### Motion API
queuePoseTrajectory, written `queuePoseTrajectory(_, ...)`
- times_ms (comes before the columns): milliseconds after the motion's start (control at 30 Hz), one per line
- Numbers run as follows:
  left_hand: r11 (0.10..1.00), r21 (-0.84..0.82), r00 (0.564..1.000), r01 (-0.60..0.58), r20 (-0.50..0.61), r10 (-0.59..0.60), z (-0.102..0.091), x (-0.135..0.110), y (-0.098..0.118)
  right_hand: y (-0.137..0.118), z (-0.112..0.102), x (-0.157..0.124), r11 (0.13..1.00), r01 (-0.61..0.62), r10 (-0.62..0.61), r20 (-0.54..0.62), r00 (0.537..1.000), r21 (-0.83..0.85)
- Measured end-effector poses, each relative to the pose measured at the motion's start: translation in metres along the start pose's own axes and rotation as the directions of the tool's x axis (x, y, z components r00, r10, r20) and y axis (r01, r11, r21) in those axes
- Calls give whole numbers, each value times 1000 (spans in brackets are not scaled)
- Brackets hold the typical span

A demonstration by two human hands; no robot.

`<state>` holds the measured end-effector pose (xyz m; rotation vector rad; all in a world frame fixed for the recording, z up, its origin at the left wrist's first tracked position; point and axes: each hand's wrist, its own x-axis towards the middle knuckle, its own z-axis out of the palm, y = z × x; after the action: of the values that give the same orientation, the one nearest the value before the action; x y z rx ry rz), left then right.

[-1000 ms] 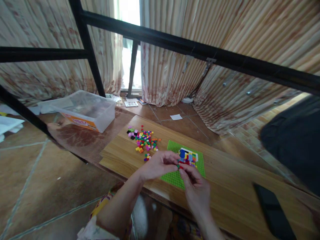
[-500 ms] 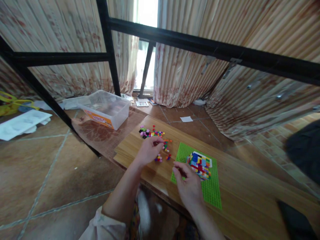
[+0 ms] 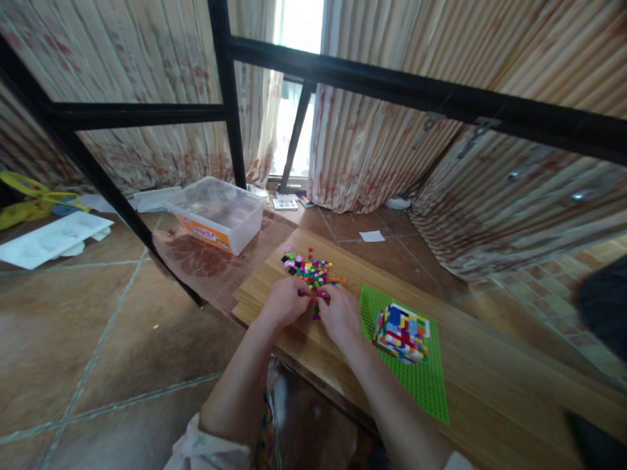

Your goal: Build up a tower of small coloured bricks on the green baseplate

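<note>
Pinching sm. bricks (image 3: 322,295), long axes ~L–R

Daylight: overexposed window gap (image 3: 301,26), backlit. Curtains (image 3: 365,117): partly shaded. Edges: wide-angle stretch. Dark slab (image 3: 595,437), lower right: blurred.

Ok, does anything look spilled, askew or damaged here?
Mildly: a white paper lies loose on the floor tiles beyond the table. Loose bricks are scattered towards one end, yet nothing looks clearly damaged.
</note>
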<state>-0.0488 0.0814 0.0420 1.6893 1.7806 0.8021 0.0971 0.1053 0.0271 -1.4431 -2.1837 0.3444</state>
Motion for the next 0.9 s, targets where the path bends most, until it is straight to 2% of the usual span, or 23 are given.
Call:
queuePoseTrajectory(133,1000,-15,1000,-6,14,7,1,0,-1,0,3,0,1000,-7,7,-10,1000,2)
queuePoseTrajectory(233,1000,-17,1000,-2,5,3,1,-1,0,-1,-6,-5,999,-19,20,-28,999,33)
queuePoseTrajectory(433,999,-42,999,-8,31,9,5,-1,8,1,-34,-35,936,-75,123,-119,985,344)
queuePoseTrajectory(533,981,-192,999,-35,32,42,10,0,16,5,-42,-46,913,-74,137,-130,982,401)
queuePoseTrajectory(600,923,-383,994,-43,78,79,14,-1,23,7,-44,-49,916,-59,123,-139,983,396)
queuePoseTrajectory(667,818,-575,980,-1,163,116,18,-2,30,9,-45,-49,920,-23,85,-139,987,392)
queuePoseTrajectory(767,680,-729,951,79,260,169,21,-4,37,11,-46,-50,903,24,44,-149,988,428)
queuePoseTrajectory(833,630,-768,939,113,289,185,22,-4,39,13,-45,-52,857,1,106,-177,978,515)
queuePoseTrajectory(900,593,-792,933,146,310,184,22,-4,40,14,-42,-54,762,-64,234,-181,955,644)
